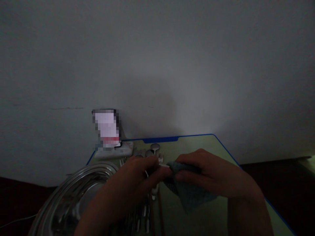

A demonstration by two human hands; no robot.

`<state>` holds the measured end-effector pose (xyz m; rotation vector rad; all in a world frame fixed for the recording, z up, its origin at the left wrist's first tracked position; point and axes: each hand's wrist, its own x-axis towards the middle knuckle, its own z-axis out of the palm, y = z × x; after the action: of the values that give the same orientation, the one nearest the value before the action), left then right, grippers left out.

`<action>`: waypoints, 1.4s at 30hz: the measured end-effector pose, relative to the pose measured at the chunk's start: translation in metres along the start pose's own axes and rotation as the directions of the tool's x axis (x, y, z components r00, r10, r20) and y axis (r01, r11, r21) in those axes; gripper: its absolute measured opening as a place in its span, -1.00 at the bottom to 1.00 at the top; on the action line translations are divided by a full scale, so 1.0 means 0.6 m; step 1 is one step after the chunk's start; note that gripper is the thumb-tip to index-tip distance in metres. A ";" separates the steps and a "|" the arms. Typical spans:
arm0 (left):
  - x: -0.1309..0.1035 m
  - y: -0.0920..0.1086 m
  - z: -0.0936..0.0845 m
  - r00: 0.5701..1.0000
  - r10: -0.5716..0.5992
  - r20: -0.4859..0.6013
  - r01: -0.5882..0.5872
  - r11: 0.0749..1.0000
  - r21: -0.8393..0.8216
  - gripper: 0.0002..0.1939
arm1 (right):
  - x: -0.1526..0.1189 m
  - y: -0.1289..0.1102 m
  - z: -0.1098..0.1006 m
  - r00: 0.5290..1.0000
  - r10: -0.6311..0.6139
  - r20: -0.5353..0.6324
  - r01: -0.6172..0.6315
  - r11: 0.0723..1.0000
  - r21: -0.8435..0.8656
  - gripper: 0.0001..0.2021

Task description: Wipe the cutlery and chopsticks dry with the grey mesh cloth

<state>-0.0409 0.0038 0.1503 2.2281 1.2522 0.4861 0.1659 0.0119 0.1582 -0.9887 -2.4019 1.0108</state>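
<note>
My left hand [147, 173] pinches the end of a thin, pale, shiny utensil [164, 166]; its kind cannot be made out because fingers and cloth cover most of it. My right hand [199, 172] grips a grey-green cloth [194, 195], which is folded around the utensil's other end and hangs down over the table. A dark patterned patch shows just under the cloth's left edge. Behind and below my hands lie metal spoons [155, 147], forks [161, 157] and several other utensils with metal handles [147, 223], partly hidden by my left hand.
Shiny nested metal basins [55, 193] stand at the left, partly behind my left forearm. A blurred-out phone-like screen [107, 126] leans on a white block [114, 151] at the back. Two thin brown sticks [160, 213] lie on the blue-edged table [197, 144], against a grey wall.
</note>
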 end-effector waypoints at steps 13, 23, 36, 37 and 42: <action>-0.010 -0.009 -0.027 0.934 -0.051 -0.354 -0.013 0.985 -0.174 -0.87 | 0.002 -0.002 0.007 0.988 0.132 -0.075 -0.136 0.990 -0.039 -0.75; -0.009 -0.009 -0.020 0.927 -0.026 -0.373 -0.084 0.958 -0.275 -0.64 | -0.021 -0.002 -0.009 0.981 0.125 -0.147 -0.129 0.991 -0.019 -0.71; -0.050 0.049 -0.028 0.789 0.441 -0.427 -0.392 0.897 0.202 -0.73 | -0.061 -0.045 -0.009 0.989 0.024 -0.144 -0.026 1.000 -0.013 -0.70; -0.053 0.052 -0.028 0.775 0.458 -0.436 -0.399 0.889 0.226 -0.72 | -0.065 -0.048 -0.009 0.989 0.021 -0.148 -0.022 1.000 -0.006 -0.68; -0.067 0.061 -0.030 0.759 0.468 -0.452 -0.375 0.882 0.284 -0.69 | -0.085 -0.067 -0.007 0.979 0.010 -0.203 -0.029 0.995 -0.091 -0.67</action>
<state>-0.0463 -0.0415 0.1849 2.6533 1.0378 1.2605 0.1848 -0.0432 0.1879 -1.0933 -2.2925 0.7690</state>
